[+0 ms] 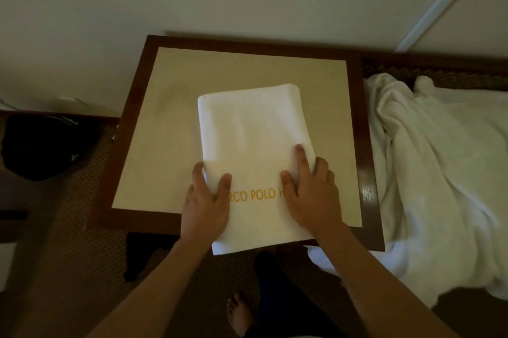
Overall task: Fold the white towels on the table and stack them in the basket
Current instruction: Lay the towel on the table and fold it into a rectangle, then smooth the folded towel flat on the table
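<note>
Looking down, I see the square table (pixel 176 123) with its dark wooden frame and pale top. Beside the table's right edge lies a heap of unfolded white towels (pixel 428 172), partly draped below its near corner. On the table's middle rests the folded white towel (pixel 247 128), gold lettering across its near part and its near end hanging over the table's front edge. My left hand (pixel 206 205) grips that towel's left edge, thumb on top. My right hand (pixel 310 194) lies over the right edge, forefinger straight on the cloth, other fingers curled round the side.
</note>
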Demonstrator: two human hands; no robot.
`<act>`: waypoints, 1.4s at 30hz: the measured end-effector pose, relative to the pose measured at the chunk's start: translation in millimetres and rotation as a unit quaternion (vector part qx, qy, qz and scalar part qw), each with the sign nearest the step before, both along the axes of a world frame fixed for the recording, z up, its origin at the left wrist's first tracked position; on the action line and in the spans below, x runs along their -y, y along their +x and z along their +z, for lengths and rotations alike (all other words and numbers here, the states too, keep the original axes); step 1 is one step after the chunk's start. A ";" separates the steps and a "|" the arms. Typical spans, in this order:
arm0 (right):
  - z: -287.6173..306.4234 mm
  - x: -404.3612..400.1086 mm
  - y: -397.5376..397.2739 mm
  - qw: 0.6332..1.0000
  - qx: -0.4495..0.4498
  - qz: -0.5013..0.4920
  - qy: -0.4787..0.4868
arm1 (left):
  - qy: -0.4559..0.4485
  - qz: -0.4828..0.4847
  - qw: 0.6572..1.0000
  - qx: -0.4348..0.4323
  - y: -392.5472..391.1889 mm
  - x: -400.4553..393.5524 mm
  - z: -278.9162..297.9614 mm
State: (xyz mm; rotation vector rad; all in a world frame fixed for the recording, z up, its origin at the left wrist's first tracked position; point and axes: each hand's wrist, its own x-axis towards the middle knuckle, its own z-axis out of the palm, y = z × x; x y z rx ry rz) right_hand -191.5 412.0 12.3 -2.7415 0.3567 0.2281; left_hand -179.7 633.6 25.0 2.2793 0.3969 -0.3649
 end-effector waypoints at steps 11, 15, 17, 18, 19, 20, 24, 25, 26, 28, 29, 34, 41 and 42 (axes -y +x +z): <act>6.1 -19.2 -29.0 0.993 0.038 0.097 -0.058 | 0.247 -0.188 0.941 0.136 -21.2 11.5 4.9; -8.7 -11.2 -28.2 0.990 0.004 0.122 -0.069 | 0.250 -0.324 0.906 0.109 -25.7 16.8 -13.6; -15.5 3.8 -32.5 0.995 -0.022 0.074 -0.061 | 0.257 -0.295 0.917 0.070 -27.1 3.2 -22.0; -16.0 9.6 -34.8 0.998 -0.036 0.042 -0.039 | 0.256 -0.275 0.925 0.053 -28.6 -3.9 -24.0; -14.7 13.8 -36.8 0.999 -0.048 0.002 -0.007 | 0.256 -0.255 0.932 0.036 -30.0 -9.4 -23.8; -13.1 16.9 -37.5 0.997 -0.058 -0.037 0.023 | 0.256 -0.236 0.937 0.022 -29.8 -13.4 -22.9; 1.7 18.5 -32.4 0.990 -0.088 -0.100 0.040 | 0.230 -0.170 0.958 0.004 -20.3 -15.5 -6.2; 6.0 14.4 -26.7 0.994 -0.066 -0.086 0.033 | 0.217 -0.159 0.963 0.016 -15.2 -10.8 -1.1; 10.1 9.0 -17.6 0.997 -0.039 -0.056 0.028 | 0.205 -0.161 0.965 0.032 -8.0 -3.1 3.4; 10.7 -1.4 13.1 0.999 0.000 0.029 0.014 | 0.200 -0.196 0.958 0.065 15.5 16.0 2.2; 8.5 -3.7 32.5 0.998 0.006 0.069 0.004 | 0.209 -0.216 0.951 0.075 32.0 24.1 -1.1; -8.8 25.0 105.2 0.997 -0.039 0.065 -0.025 | 0.239 -0.208 0.948 0.039 107.5 22.4 -23.2; 7.8 36.2 118.1 0.992 -0.038 -0.116 0.027 | 0.208 -0.063 0.976 0.029 138.2 2.1 -13.9; 11.6 39.1 110.3 0.991 -0.039 -0.125 0.023 | 0.191 -0.054 0.979 0.042 131.5 -3.6 -9.8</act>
